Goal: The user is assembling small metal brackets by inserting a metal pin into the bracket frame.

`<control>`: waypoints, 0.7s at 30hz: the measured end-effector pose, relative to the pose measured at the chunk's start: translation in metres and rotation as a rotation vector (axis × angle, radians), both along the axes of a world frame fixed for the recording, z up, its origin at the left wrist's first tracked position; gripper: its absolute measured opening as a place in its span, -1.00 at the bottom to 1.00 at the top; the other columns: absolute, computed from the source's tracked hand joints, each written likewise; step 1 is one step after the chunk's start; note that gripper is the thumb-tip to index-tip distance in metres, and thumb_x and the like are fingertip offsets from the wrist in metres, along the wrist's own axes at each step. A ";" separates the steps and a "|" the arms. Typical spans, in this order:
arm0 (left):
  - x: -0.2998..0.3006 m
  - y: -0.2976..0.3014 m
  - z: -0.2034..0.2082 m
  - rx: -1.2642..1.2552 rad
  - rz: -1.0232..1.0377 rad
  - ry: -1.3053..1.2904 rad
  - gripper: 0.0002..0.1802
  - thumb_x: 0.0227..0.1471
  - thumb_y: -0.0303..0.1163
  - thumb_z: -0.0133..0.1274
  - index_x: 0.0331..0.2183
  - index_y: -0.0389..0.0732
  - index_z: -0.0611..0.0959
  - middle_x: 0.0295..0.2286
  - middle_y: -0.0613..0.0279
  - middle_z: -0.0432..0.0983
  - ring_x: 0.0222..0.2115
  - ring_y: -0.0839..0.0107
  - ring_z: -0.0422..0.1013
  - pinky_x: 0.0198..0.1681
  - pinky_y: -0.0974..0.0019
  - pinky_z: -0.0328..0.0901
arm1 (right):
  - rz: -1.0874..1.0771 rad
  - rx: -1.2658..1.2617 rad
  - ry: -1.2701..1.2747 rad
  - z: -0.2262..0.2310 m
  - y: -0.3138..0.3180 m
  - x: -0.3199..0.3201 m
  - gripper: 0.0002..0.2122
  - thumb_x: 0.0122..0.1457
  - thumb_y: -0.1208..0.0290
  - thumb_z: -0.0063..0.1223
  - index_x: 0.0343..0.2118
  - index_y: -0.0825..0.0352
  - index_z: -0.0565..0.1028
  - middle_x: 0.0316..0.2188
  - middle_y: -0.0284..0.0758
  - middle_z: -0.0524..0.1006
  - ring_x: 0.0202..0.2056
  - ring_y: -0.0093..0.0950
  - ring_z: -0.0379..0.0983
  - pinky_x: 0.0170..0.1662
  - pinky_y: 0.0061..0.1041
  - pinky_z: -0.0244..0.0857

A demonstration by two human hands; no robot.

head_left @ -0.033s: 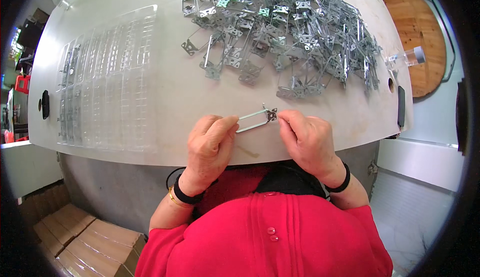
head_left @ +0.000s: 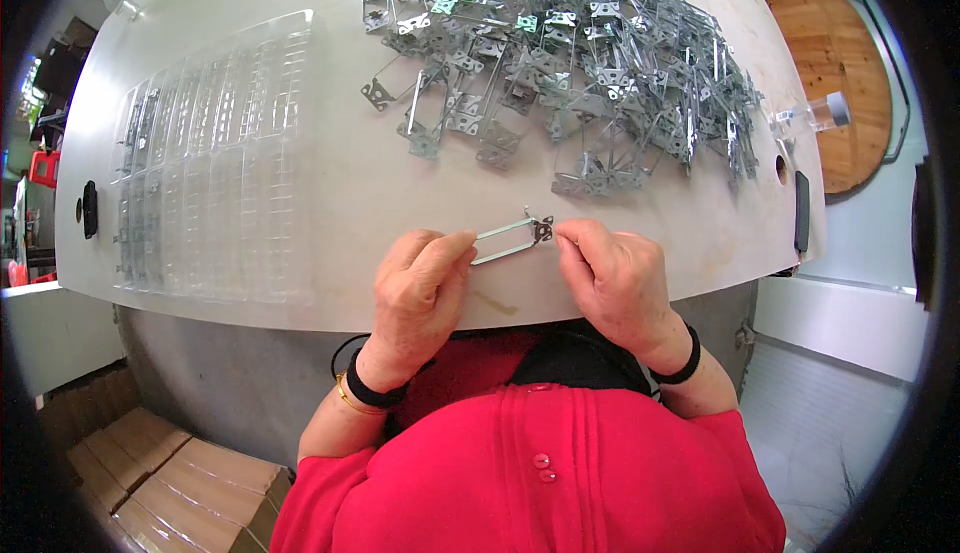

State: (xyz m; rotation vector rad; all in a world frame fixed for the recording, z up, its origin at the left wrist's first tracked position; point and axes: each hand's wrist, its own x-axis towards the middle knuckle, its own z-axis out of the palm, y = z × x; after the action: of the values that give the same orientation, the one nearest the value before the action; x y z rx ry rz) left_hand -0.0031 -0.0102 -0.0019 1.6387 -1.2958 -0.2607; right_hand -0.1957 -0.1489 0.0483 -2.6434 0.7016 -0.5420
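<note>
My left hand (head_left: 425, 278) pinches one end of a thin metal bracket (head_left: 504, 252) between thumb and fingers. Two parallel bars run from that grip to a small plate with cut-outs (head_left: 543, 229), which points to the right. Beside the plate's right edge, my right hand (head_left: 615, 268) is closed, thumb against forefinger. Whether its fingertips grip the plate or some small part is hidden. Both hands are above the near edge of the white table (head_left: 340, 203). Farther back lies a large tangled heap of similar metal brackets (head_left: 590, 63).
Clear plastic compartment trays (head_left: 220, 168) lie at the left, with metal pieces in their leftmost slots. A clear cylindrical container with a grey lid (head_left: 815, 113) lies at the right edge. Cardboard boxes (head_left: 190, 483) sit low on the left; a round wooden board (head_left: 830, 73) stands at right.
</note>
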 end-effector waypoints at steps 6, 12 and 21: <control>0.000 -0.001 0.000 -0.003 -0.002 -0.005 -0.81 0.08 -0.65 0.29 -0.21 -0.32 0.74 -0.43 0.09 0.58 -0.45 0.28 0.50 -0.36 0.28 0.39 | 0.019 0.009 -0.038 0.001 0.001 0.003 -0.84 0.17 0.60 0.27 -0.20 0.32 0.56 -0.54 -0.26 0.58 -0.58 -0.24 0.52 -0.47 -0.30 0.36; 0.001 0.000 0.001 -0.009 -0.002 -0.024 -0.81 0.07 -0.65 0.29 -0.21 -0.32 0.74 -0.44 0.10 0.58 -0.45 0.27 0.50 -0.36 0.28 0.39 | 0.007 0.015 -0.043 0.001 0.000 -0.002 -0.88 0.20 0.55 0.25 -0.22 0.29 0.54 -0.57 -0.26 0.56 -0.58 -0.24 0.52 -0.48 -0.28 0.34; 0.000 -0.001 0.002 -0.014 0.012 -0.027 -0.79 0.05 -0.66 0.31 -0.21 -0.30 0.74 -0.45 0.11 0.57 -0.46 0.27 0.49 -0.38 0.28 0.38 | -0.040 0.027 -0.063 0.004 0.001 -0.006 -0.87 0.20 0.53 0.26 -0.22 0.27 0.55 -0.59 -0.26 0.56 -0.60 -0.24 0.52 -0.50 -0.28 0.35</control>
State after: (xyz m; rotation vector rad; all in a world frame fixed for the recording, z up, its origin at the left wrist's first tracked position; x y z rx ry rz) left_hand -0.0032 -0.0112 -0.0003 1.6433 -1.3045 -0.2226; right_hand -0.2012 -0.1478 0.0521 -2.5799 0.7387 -0.6194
